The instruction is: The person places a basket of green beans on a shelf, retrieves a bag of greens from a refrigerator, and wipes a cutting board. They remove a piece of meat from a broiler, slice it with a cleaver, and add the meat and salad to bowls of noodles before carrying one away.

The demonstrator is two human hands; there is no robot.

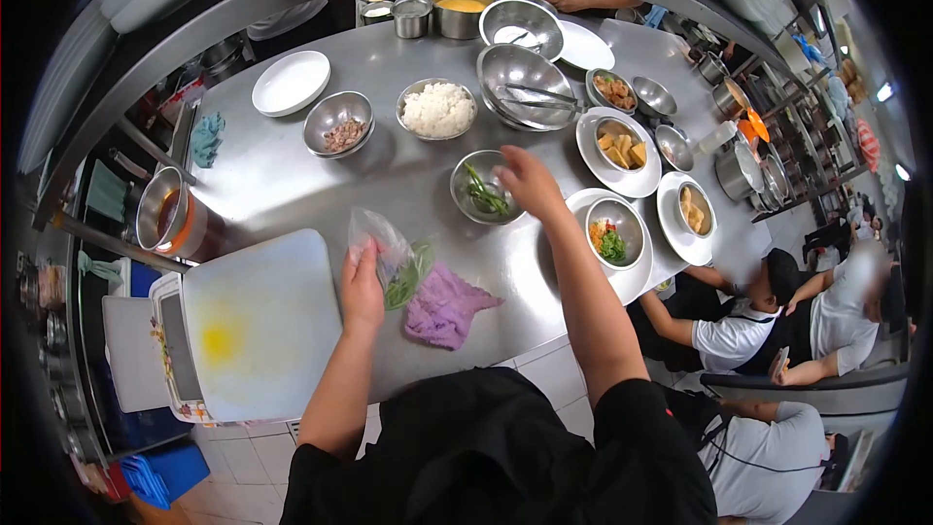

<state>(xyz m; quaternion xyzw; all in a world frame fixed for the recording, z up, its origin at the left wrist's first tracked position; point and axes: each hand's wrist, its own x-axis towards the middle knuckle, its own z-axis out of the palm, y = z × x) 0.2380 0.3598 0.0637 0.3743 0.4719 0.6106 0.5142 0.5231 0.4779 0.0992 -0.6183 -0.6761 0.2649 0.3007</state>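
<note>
My left hand [362,282] is closed on a clear plastic bag [384,235] with green leaves [406,277] in its lower part. Under the bag, a crumpled purple cloth [445,306] lies near the table's front edge. My right hand [525,181] is over the right rim of a small steel bowl [466,202]; its fingers are smeared by motion, so whether they hold anything does not show. Green stalks or leaves [486,192] lie inside that bowl.
A cutting board [267,331] with a yellow stain is at left. Behind are bowls of rice [437,110] and chopped pinkish pieces [343,136]. Plated bowls, one with chopped greens [609,245], line the right. Tongs [539,95] rest across a large bowl. Several people stand around.
</note>
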